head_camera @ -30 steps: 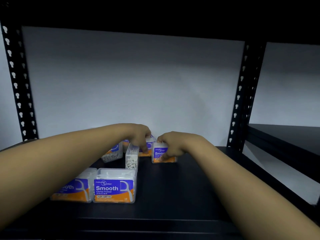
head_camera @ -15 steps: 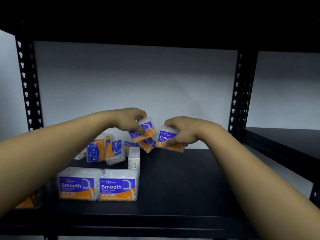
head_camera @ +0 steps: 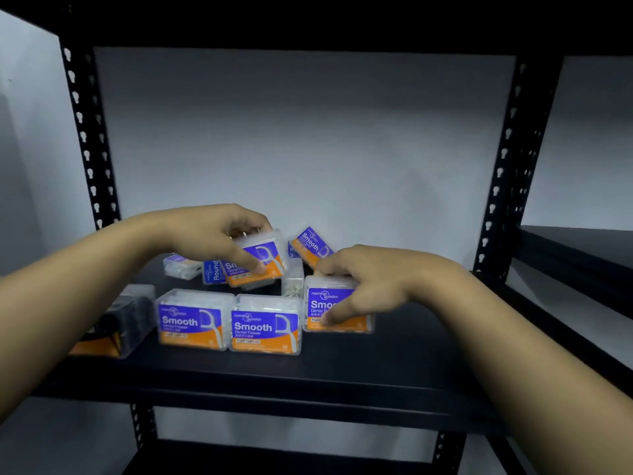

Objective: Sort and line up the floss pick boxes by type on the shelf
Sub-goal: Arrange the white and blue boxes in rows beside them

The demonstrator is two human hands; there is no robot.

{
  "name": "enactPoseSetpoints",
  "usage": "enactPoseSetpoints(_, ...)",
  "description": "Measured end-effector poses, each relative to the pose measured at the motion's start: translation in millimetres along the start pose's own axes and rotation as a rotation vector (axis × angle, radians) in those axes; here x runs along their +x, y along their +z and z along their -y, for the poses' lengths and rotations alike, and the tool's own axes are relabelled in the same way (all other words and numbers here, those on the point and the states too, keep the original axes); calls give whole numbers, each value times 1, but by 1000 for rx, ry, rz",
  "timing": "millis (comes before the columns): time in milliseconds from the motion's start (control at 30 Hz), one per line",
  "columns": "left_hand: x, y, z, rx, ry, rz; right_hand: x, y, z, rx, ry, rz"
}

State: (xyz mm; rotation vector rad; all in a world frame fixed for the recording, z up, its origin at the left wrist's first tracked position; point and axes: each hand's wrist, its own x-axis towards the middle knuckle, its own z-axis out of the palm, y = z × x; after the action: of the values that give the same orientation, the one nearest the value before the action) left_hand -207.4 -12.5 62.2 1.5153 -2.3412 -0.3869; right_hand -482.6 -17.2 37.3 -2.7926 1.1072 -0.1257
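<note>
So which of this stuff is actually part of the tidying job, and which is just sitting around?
Part of the job:
- Smooth box in left hand
- Smooth box under right hand
- two lined-up Smooth boxes
- Round box
- tilted Smooth box at the back
- shelf

Just around:
- perforated uprights
- neighbouring shelf

Both hands grip Smooth boxes: the left hand (head_camera: 219,240) one (head_camera: 263,260) raised, the right hand (head_camera: 370,282) one (head_camera: 320,303) beside 2 shelved boxes (head_camera: 229,322).

Boxes (head_camera: 264,324): clear glossy plastic, smooth, with printed purple-orange labels. Shelf (head_camera: 342,365): matt black, smooth board. Uprights (head_camera: 507,166): black metal, punched with keyhole slots. Wall (head_camera: 308,138): matt, pale, plain. Dark case (head_camera: 128,317) at left: probably translucent plastic, blurred.
</note>
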Motion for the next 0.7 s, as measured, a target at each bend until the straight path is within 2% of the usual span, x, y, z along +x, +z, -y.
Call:
enactPoseSetpoints(167, -1, 4, 11, -6, -42, 97, 6, 20, 3, -24, -24, 62)
enactPoseSetpoints(700, 5, 9, 37, 84, -106, 275, 1, 27, 4, 51, 44, 50)
